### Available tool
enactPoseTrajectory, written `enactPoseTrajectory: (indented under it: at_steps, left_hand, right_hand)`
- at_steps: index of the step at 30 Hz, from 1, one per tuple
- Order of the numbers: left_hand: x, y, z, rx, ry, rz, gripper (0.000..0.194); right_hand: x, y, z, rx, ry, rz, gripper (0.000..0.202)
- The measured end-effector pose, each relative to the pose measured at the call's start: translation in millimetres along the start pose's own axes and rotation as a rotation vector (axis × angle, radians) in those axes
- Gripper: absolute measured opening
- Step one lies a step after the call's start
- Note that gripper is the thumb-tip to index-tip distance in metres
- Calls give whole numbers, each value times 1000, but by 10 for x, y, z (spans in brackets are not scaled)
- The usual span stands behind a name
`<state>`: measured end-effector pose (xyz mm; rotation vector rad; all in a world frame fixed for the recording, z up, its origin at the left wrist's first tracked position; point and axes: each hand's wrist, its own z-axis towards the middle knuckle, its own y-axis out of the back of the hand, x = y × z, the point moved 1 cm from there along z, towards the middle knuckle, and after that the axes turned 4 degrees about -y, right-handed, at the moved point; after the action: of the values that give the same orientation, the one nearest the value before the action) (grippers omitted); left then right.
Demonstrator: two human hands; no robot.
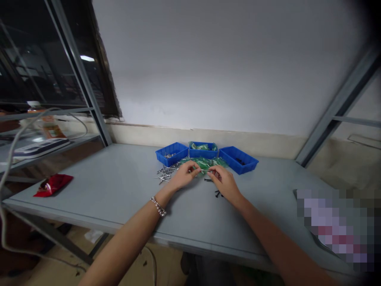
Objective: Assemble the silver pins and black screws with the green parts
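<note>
Over the middle of the table, my left hand (187,174) has its fingers pinched on one end of a thin metal rod (205,170). The other end sits between the closed fingertips of my right hand (224,180). A pile of silver metal pins (164,174) lies left of my left hand. Behind both hands are green plastic bags (202,163), partly hidden by them. Several black screws (217,194) lie beside and under my right hand. What is at the rod's ends is too small to tell.
Three blue bins stand at the back: a left one (160,153) with silver parts, a middle one (204,153) with small green-and-white packets, a right one (247,166) with dark parts. A red packet (55,184) lies left on the grey table (119,190). A blurred-out item is at right.
</note>
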<state>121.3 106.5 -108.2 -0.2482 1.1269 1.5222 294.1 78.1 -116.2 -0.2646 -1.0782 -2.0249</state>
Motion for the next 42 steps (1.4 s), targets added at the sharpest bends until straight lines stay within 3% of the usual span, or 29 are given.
enactPoseTrajectory:
  at_steps: [17, 21, 26, 30, 35, 39, 42]
  left_hand:
    - [-133, 61, -18, 23, -45, 196, 12]
    - [-151, 76, -22, 129, -58, 220, 13]
    - [-132, 102, -11, 43, -61, 240, 13]
    - [-134, 90, -11, 142, -26, 237, 13]
    - [-169, 112, -8, 34, -36, 271, 12]
    - [-181, 93, -19, 148, -36, 254, 10]
    - [-192, 100, -18, 100, -44, 295, 11]
  right_hand:
    - [4, 42, -7, 49, 37, -97, 16]
    - [-25, 46, -11, 49, 10, -129, 15]
    - [-43, 33, -15, 103, 36, -177, 15]
    - [-49, 38, -26, 84, 29, -245, 17]
    - [-24, 31, -43, 126, 66, -302, 15]
    - [-34, 48, -41, 61, 67, -390, 19]
    - [-37, 44, -42, 50, 91, -422, 20]
